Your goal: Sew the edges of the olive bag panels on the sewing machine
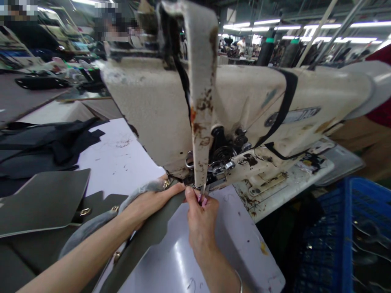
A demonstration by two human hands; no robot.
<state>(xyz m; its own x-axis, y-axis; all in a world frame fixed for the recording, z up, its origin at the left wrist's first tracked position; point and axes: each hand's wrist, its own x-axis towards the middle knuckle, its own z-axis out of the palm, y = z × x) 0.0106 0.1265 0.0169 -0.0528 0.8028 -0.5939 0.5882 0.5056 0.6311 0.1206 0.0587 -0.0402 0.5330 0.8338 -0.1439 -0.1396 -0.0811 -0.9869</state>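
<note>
Beside the sewing machine (pixel 159 110), a blue crate (pixel 331 240) holds perhaps wire (pixel 369 232); left hand (pixel 149 205) and right hand (pixel 201 215) grip a grey strip (pixel 143 232).

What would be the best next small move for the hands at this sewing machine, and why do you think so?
Probably the left hand should ease the olive-grey strip slightly toward the needle of the sewing machine. The strip's end lies just before the needle area, and the right hand's fingers pinch close beside it, so a small guided feed seems safest.
</note>
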